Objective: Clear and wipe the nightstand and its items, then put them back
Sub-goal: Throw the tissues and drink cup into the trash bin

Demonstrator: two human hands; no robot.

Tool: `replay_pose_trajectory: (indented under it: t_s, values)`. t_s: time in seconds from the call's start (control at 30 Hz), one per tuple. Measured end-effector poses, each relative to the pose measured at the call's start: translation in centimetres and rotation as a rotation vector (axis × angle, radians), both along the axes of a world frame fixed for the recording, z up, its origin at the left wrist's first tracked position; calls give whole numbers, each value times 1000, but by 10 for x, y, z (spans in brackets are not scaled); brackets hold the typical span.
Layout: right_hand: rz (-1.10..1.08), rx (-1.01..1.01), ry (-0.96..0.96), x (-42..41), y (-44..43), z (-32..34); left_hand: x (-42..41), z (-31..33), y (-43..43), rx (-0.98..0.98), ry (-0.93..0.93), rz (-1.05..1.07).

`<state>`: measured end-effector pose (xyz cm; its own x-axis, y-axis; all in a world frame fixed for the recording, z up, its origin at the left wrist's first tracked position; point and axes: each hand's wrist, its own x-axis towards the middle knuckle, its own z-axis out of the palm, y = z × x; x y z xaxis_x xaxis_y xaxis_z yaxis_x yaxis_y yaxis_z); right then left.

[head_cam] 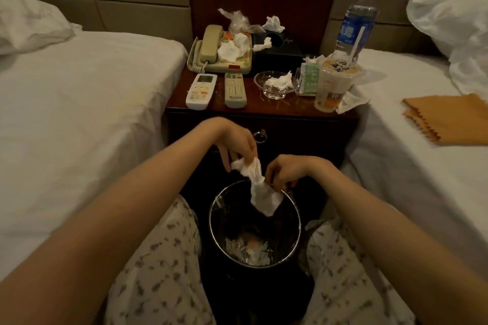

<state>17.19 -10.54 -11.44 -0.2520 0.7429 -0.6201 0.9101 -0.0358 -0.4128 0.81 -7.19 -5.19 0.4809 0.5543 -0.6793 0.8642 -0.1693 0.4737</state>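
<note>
Dim, warm indoor light leaves the white bed sheet (79, 113) on the left brightest, while the near bin (211, 221) and nightstand (303, 132) front sit in deep shadow. Wide-angle bending stretches the edges; detail is soft.

Tabletop (264, 107): dark wood, littered.
Telephone (220, 51): beige, back left, crumpled tissues (229, 50) atop.
White remote (201, 91): flat, front left, beside grey remote (235, 90).
Ashtray (274, 91): glass, centre, tissue (280, 80) inside.

arms: bare, reaching from lower corners to frame centre | left hand (237, 145): wrist bent down, fingertips pinching tissue (249, 167) | right hand (286, 170): just beside, lower, fingers curled, pinching same tissue
</note>
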Motion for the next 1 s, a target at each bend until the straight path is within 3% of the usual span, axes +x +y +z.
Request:
replay_pose_trajectory:
  t_s: [0.13, 0.3, 0.4, 0.57, 0.83, 0.9, 1.0]
  values:
    - [-8, 135, 1, 1, 3, 9, 4, -30, -4, 6, 109, -10]
    - [-193, 886, 278, -5, 11, 50, 10, -36, -1, -55, 172, -55]
    - [-366, 1067, 366, -8, 30, 76, 15, -24, 8, 1, 75, -57]
    - [-447, 1082, 160, 0, 80, 97, 21, 17, 29, 140, -295, 88]
    - [-322, 970, -170, 3, 123, 80, 9, 46, 51, 353, -429, 255]
    - [-335, 976, -162, 3, 123, 79, 7, 44, 51, 361, -450, 287]
    - [-431, 1053, 13, 2, 116, 80, 6, 40, 49, 372, -471, 324]
